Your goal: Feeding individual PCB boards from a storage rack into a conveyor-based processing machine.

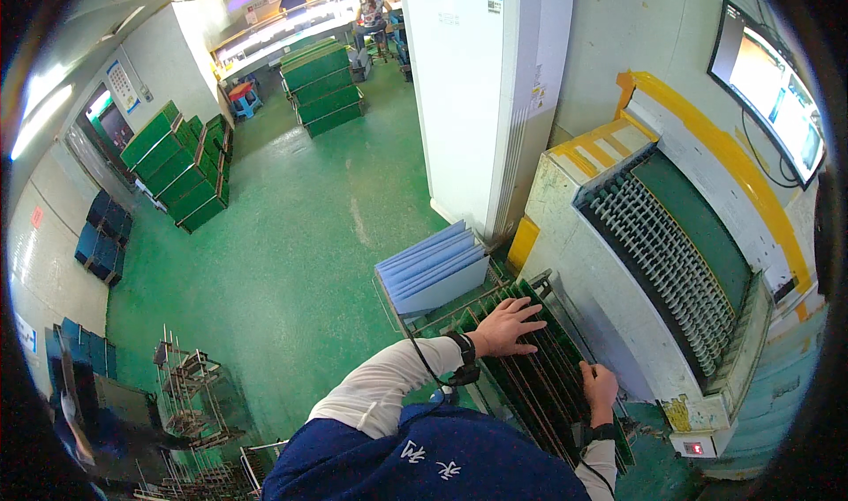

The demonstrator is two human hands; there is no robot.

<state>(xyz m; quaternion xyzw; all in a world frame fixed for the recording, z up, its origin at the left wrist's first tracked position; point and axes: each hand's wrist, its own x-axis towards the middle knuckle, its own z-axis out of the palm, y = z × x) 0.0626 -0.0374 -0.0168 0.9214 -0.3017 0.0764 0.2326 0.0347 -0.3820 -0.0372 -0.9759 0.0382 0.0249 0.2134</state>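
A row of dark green panels (539, 386), which look like circuit boards, stands on edge close in front of me, right of my body. My left hand (511, 327) lies across the upper edges of the panels at their far end, its fingers spread. At the row's right side, my right hand (601, 388) has its fingers curled round the edge of the outermost panel. The fingertips of that hand are partly hidden. Each wrist wears a black band with a cord.
Beside the panels on the right is a machine with a bed of rollers (667, 267). Beyond them, pale blue sheets (433, 271) stand in a rack by a tall white cabinet (473, 94). Stacked green panels (322, 86) stand farther off; a metal rack (190, 377) is at left.
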